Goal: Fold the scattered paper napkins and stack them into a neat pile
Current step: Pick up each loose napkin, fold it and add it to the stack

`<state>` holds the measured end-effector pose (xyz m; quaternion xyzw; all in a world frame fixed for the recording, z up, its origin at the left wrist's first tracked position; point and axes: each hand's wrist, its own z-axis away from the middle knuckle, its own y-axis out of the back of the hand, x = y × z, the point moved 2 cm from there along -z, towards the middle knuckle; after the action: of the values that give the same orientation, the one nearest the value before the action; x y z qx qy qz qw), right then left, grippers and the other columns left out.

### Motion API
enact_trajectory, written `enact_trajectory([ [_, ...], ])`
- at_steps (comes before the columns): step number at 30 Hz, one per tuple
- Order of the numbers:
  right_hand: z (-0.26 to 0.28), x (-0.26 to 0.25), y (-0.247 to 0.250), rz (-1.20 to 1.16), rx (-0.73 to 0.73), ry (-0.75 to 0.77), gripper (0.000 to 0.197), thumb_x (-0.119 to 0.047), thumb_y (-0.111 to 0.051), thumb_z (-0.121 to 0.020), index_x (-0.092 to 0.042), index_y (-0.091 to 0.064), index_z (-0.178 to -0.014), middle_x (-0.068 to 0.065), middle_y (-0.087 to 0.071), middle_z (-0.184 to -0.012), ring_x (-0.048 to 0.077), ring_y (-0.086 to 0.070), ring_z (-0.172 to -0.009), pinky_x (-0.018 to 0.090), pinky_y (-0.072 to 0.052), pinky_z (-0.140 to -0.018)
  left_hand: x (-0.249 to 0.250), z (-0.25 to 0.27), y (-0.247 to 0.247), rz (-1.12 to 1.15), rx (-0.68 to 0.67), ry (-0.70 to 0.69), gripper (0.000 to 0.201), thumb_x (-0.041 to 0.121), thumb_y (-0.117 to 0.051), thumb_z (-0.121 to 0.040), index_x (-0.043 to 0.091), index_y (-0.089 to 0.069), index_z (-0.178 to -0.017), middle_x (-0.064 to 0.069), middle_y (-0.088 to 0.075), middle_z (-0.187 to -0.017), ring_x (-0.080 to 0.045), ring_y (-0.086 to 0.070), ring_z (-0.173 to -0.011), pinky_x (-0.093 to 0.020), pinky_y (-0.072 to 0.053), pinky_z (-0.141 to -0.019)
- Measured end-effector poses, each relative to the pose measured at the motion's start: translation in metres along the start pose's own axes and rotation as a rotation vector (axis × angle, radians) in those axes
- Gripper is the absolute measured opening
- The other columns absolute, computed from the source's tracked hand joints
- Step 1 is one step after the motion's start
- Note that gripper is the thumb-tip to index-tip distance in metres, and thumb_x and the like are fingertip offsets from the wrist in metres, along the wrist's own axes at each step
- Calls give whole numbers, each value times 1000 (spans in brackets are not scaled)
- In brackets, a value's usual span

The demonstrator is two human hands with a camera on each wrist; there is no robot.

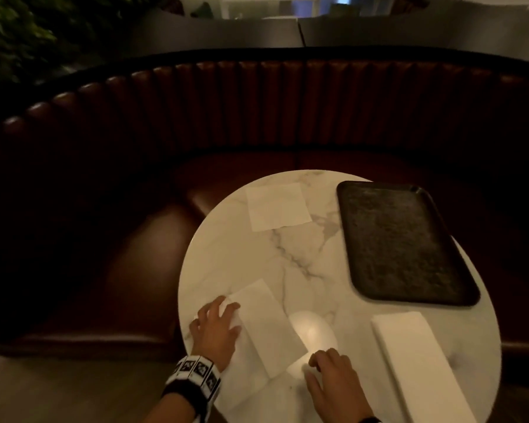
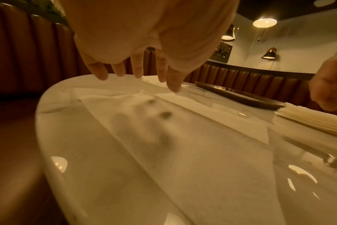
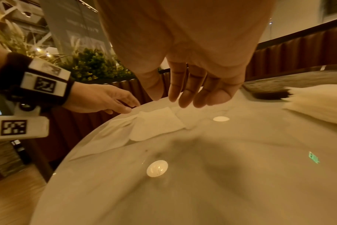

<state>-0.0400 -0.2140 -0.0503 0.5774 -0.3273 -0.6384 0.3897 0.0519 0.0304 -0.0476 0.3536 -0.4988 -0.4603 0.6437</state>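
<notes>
Under left hand (image 1: pixel 216 329), napkin (image 1: pixel 264 326) runs diagonally

black wristband (image 1: pixel 193 383), white coded tags, seemingly

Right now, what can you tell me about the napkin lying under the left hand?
The napkin is thin white paper, folded into a long strip that lies flat and slantwise on the near left part of the round marble table. More white paper spreads beneath it toward the table's near edge; whether that is the same sheet cannot be told. The left hand rests on its left side with fingers spread. The right hand is at its near right corner; contact is unclear.
</notes>
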Motion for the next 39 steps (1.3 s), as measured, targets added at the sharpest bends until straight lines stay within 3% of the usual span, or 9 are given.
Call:
enact_trajectory([
  [6, 9, -10, -9, -39, -45, 11, 15, -46, -53, -68, -34, -53, -78, -14, -47, -74, 12, -44, -64, 26, -42, -52, -17, -30, 4, -36, -68, -9, 46, 33, -46, -97, 40, -33, -139, 4, -27, -152, -25, -30, -134, -47, -28, -107],
  [9, 21, 3, -9, 8, -75, -11, 24, -51, -48, -60, -37, -42, -77, -25, -29, -66, 4, -33, -49, 13, -36, -44, -19, -47, 6, 1, -55, 65, 48, 44, -48, -94, 31, -36, -139, 3, -41, -137, -25, -39, -123, -45, -31, -101],
  [15, 35, 22, 0, 166, -48, -50, 53, -48, -71, -38, -37, -34, -73, -25, -23, -63, 4, -24, -41, 10, -36, -59, -14, -62, -2, 19, -143, 149, 37, 42, -60, -86, 28, -48, -119, 3, -47, -126, -24, -38, -122, -43, -28, -99],
  [18, 36, 20, 5, 109, 6, -18, 34, -49, -59, -51, -37, -35, -72, -26, -16, -73, -4, -22, -44, 10, -36, -60, -16, -59, 1, 53, -208, 161, 21, 40, -59, -85, 29, -54, -102, 1, -48, -117, -23, -42, -116, -42, -31, -96],
  [24, 25, -28, 39, -48, 103, 94, 23, -43, -58, -61, -43, -45, -80, -28, -34, -81, -1, -42, -62, 9, -38, -62, 7, -25, 57, 332, -159, -160, 30, 29, -70, -82, 33, -42, -72, 9, -52, -79, -10, -49, -73, -22, -37, -66],
  [29, 15, -90, 89, -308, 144, 235, 31, -47, -54, -79, -54, -44, -107, -33, -44, -110, -7, -46, -102, 7, -34, -87, 44, 36, 143, 511, -20, -388, 28, 25, -72, -82, 30, -49, -95, 13, -61, -77, 3, -56, -71, -11, -38, -65],
  [32, 13, -125, 122, -361, 282, 332, 39, -45, -60, -81, -42, -47, -117, -27, -47, -117, -1, -48, -111, 9, -35, -92, 66, 71, 190, 570, 40, -513, 50, 23, -72, -83, 38, -43, -120, 11, -64, -74, -3, -59, -70, -18, -45, -67],
  [36, 11, -154, 153, -399, 348, 410, 44, -52, -59, -83, -33, -50, -122, -18, -51, -122, 6, -50, -116, 19, -40, -95, 84, 100, 229, 582, 59, -704, 69, 23, -70, -88, 45, -30, -140, 9, -66, -117, -6, -64, -103, -15, -46, -95],
  [39, 10, -167, 167, -427, 371, 467, 42, -49, -60, -86, -31, -53, -123, -17, -54, -121, 8, -52, -116, 25, -44, -94, 94, 108, 245, 403, 129, -863, 61, 20, -69, -88, 35, -39, -139, 16, -65, -117, 6, -62, -102, -10, -43, -95],
])
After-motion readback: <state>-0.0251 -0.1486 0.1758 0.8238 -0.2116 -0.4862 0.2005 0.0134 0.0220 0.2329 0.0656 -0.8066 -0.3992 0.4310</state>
